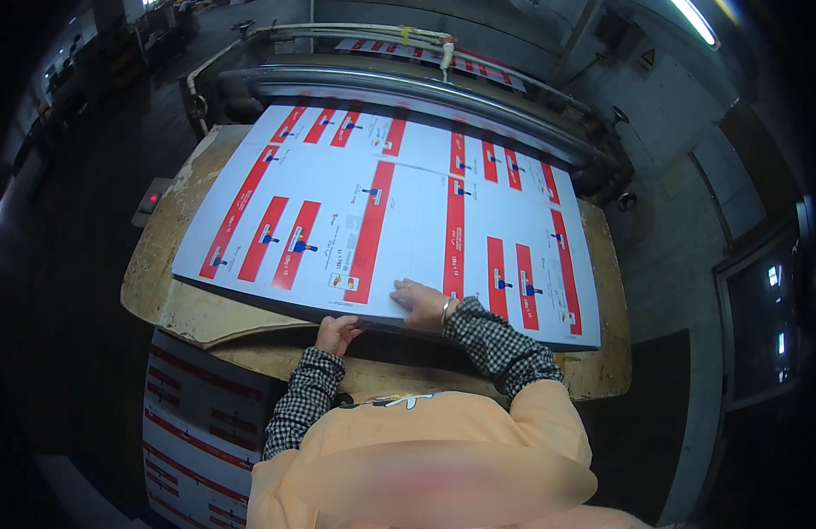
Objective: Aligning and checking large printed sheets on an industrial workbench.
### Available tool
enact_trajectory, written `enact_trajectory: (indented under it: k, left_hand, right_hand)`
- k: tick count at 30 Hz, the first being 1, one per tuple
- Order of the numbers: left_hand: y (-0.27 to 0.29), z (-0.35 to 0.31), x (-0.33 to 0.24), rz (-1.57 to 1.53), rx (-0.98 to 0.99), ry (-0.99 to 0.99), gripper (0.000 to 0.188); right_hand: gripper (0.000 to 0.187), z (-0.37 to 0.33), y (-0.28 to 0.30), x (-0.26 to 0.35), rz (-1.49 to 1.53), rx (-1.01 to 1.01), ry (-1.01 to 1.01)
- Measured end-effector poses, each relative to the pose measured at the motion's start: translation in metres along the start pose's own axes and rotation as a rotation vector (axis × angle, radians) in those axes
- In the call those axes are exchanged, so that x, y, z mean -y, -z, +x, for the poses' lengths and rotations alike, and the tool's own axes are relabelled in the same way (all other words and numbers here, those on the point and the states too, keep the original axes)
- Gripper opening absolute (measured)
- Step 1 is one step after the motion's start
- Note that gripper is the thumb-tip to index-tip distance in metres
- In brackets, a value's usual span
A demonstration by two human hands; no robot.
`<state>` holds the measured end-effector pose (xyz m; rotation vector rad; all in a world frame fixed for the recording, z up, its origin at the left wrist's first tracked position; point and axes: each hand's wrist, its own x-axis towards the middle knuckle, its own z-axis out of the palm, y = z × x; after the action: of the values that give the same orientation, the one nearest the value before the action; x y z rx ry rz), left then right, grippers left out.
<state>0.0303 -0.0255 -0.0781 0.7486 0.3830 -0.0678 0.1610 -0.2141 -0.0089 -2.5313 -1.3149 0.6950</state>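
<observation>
The right hand (419, 305) rests on the printed sheet (417, 225), fingers slightly apart; the left hand's (337, 335) grip at its near edge can't be told; a roller (408, 85) spans its far end.

The sheet (417, 220) looks like smooth paper, the table (196, 310) matt, scuffed wood, the roller (364, 85) glossy metal.

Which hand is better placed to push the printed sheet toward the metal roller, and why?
Probably the right hand: it rests atop the printed sheet, nearer the metal roller; the left hand is at the sheet's near edge.
</observation>
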Motion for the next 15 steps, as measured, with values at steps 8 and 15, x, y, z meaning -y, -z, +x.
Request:
enact_trajectory:
  k: [8,15]
  left_hand:
    - [-0.013,0.001,-0.001,-0.039,-0.247,0.007,0.038]
    - [-0.001,0.004,0.004,-0.004,-0.175,-0.023,0.031]
  right_hand:
    - [0.032,-0.025,0.054,0.027,0.317,-0.244,0.104]
    - [0.035,-0.016,-0.005,0.004,0.396,-0.09,0.095]
